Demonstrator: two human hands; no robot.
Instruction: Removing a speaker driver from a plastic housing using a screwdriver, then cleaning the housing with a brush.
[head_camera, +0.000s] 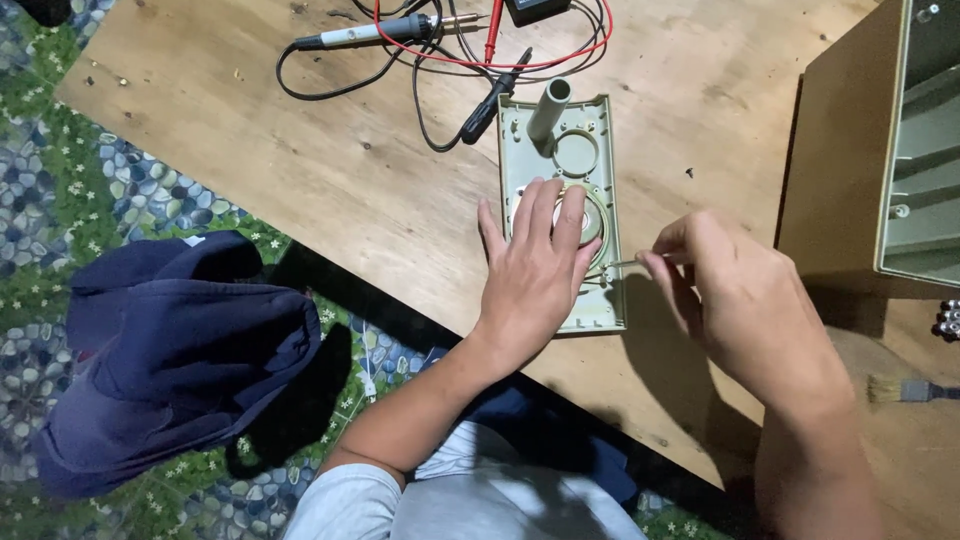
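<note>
A pale green rectangular plastic casing (590, 310) lies flat on the wooden board (300, 170), with a short upright tube (549, 106) near its far end and a round ring opening below it. My left hand (535, 270) rests palm down on the casing, fingers spread over a round part in its middle. My right hand (735, 295) pinches a thin metal tool (622, 263) whose tip points left at the casing's right edge, close to my left fingertips.
Red and black probe leads (480, 60) and a soldering iron (380, 32) lie tangled at the board's far edge. A tan box (850, 170) with a greenish open frame stands at right. A small brush (910, 390) lies near right. Dark blue cloth (170, 350) sits on the patterned floor.
</note>
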